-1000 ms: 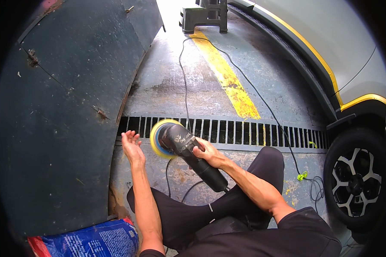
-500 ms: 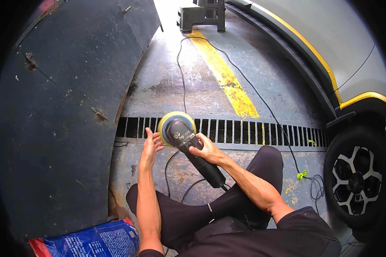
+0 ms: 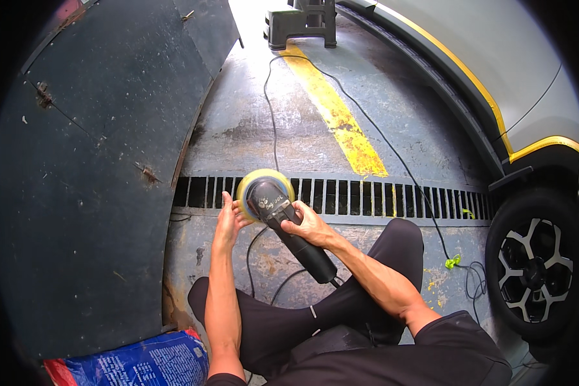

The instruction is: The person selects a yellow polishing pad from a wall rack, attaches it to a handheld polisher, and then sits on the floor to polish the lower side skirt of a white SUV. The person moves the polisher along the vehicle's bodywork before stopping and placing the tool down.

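A black power polisher (image 3: 296,241) with a round yellow foam pad (image 3: 262,175) is held in front of me, over the floor drain. My right hand (image 3: 309,225) wraps round its body just behind the head, thumb on top. My left hand (image 3: 228,222) is beside the pad's left edge, fingers stretched and thumb pointing up. Its fingertips reach the pad's rim; part of them is hidden behind it, and I cannot tell how firmly they touch. From the polisher's rear end a black cord (image 3: 338,281) runs down toward my leg.
A slotted metal drain grate (image 3: 341,198) crosses the floor. At right stand a car wheel (image 3: 533,270) and a grey car body (image 3: 495,58) edged with yellow tape. A dark panel (image 3: 103,193) fills the left. Further off is a black step stool (image 3: 302,26); a blue bag (image 3: 141,363) lies lower left.
My left hand has shifted slightly right, its fingertips now at the pad's rim. The polisher and my right hand have hardly moved.
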{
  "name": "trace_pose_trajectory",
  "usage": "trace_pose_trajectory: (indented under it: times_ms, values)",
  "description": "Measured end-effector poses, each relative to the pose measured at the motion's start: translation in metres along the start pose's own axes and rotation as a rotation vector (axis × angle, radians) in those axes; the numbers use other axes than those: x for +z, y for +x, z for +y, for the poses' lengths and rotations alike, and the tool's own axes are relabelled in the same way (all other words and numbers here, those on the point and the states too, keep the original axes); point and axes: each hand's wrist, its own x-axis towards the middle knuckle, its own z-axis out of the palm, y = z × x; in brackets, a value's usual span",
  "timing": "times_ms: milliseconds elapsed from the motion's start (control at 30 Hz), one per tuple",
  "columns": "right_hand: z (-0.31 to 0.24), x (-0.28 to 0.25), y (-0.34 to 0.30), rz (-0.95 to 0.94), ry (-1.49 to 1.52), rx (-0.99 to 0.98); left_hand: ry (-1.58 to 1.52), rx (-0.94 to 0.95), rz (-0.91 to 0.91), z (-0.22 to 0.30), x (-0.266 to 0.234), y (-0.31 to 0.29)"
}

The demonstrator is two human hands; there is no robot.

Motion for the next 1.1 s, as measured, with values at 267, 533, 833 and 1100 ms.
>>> trace_pose_trajectory:
  times_ms: [267, 533, 833, 1100]
  values:
    - [-0.002, -0.001, 0.000, -0.001, -0.034, 0.012, -0.022, -0.008, 0.000, -0.003, 0.001, 0.001]
    - [0.005, -0.002, 0.001, -0.053, -0.017, 0.066, -0.049, -0.012, 0.019, -0.005, -0.004, 0.004]
    - [0.018, 0.002, 0.001, -0.097, 0.089, 0.028, -0.060, -0.006, 0.082, -0.006, -0.009, 0.005]
    - [0.010, -0.002, 0.002, -0.127, 0.037, 0.037, -0.078, 0.021, 0.074, -0.007, -0.011, 0.008]
